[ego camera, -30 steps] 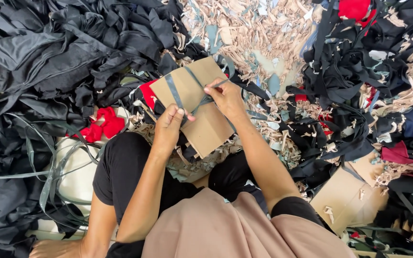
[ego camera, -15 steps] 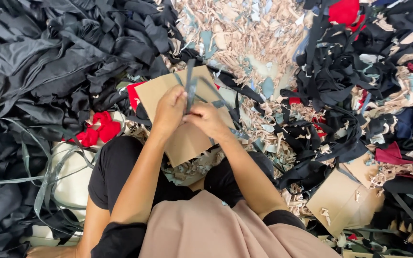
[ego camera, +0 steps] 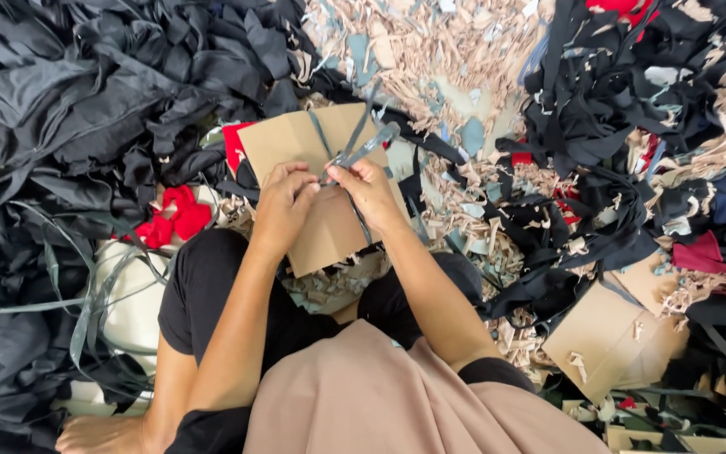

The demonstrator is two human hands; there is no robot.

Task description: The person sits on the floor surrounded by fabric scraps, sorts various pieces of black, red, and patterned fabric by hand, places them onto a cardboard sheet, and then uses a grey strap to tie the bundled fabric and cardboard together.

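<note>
Two hands meet over a brown cardboard sheet (ego camera: pixel 313 193) at centre; I see the left hand (ego camera: pixel 283 206) and right hand (ego camera: pixel 367 187) each pinched shut on a grey fabric strip (ego camera: pixel 361 150) running toward one o'clock; black fabric scraps (ego camera: pixel 86 101) heap at ten o'clock.

Black fabric heaps (ego camera: pixel 86 101) — red scrap (ego camera: pixel 180 214), beige trimmings (ego camera: pixel 430 42), second cardboard piece (ego camera: pixel 607 332).

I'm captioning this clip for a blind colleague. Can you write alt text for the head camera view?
Seen from above, a seated person's left hand and right hand pinch a grey strap over a brown cardboard sheet on their lap. Heaps of black fabric and tan scraps surround them.
</note>
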